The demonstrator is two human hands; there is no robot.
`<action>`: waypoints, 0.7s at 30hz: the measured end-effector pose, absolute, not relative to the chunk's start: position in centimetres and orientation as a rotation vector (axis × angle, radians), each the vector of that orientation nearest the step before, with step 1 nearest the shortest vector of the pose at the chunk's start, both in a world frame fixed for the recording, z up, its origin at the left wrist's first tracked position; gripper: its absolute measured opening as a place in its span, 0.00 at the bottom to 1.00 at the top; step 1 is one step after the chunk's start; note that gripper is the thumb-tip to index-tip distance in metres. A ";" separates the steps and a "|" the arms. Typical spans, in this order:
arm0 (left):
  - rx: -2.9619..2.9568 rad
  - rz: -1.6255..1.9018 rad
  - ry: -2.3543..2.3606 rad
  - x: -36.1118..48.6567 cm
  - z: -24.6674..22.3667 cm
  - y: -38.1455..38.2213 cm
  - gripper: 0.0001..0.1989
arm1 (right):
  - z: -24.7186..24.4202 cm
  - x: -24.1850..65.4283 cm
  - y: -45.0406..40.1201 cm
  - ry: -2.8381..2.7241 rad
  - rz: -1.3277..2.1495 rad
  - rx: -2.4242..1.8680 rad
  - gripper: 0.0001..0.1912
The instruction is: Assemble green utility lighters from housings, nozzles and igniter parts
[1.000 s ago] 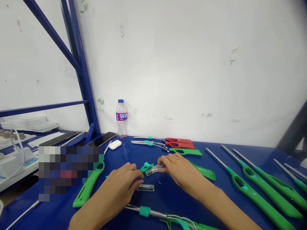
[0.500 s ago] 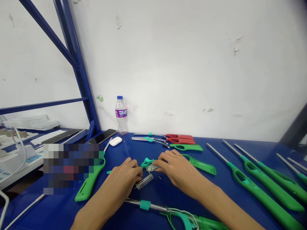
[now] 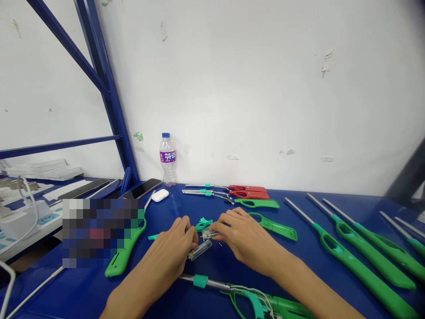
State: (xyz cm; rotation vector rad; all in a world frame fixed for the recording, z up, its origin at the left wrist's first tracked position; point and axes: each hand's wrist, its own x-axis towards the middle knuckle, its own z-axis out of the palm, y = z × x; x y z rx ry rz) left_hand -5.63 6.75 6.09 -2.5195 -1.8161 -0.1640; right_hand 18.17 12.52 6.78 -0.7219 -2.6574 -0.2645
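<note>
My right hand (image 3: 241, 232) is closed, its fingertips gripping a small clear fuel tank (image 3: 208, 234). My left hand (image 3: 177, 241) is closed too, with curled fingertips that hide whatever they pinch. Right beside them lies a second clear fuel tank (image 3: 201, 250), its left end partly covered by that hand. Small teal plastic parts (image 3: 203, 223) sit just behind the tanks. Closer to me, an opened green lighter (image 3: 279, 305) shows its metal tube, teal trigger and white wires, partly under my right forearm.
Several long green lighters (image 3: 361, 266) lie at the right. Red casing halves (image 3: 249, 192) and green casing halves (image 3: 277, 228) rest farther back. A plastic bottle (image 3: 168, 161), a phone (image 3: 142, 189) and a white earphone case (image 3: 160, 195) stand near the wall. Another green lighter (image 3: 121, 257) lies left.
My left hand has shifted slightly right and covers more of the nearer tank's left end. My right hand keeps its hold on the other tank, nearly unmoved.
</note>
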 end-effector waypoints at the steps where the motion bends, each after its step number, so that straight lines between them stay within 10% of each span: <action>1: -2.516 -0.201 -1.816 -5.5 6.2 6.6 0.16 | 6.7 18.1 12.5 -2.656 -0.261 -0.719 0.08; 21: -2.393 -1.609 -1.950 -3.9 8.7 5.0 0.14 | 7.3 17.8 11.6 -2.609 -0.229 -0.651 0.10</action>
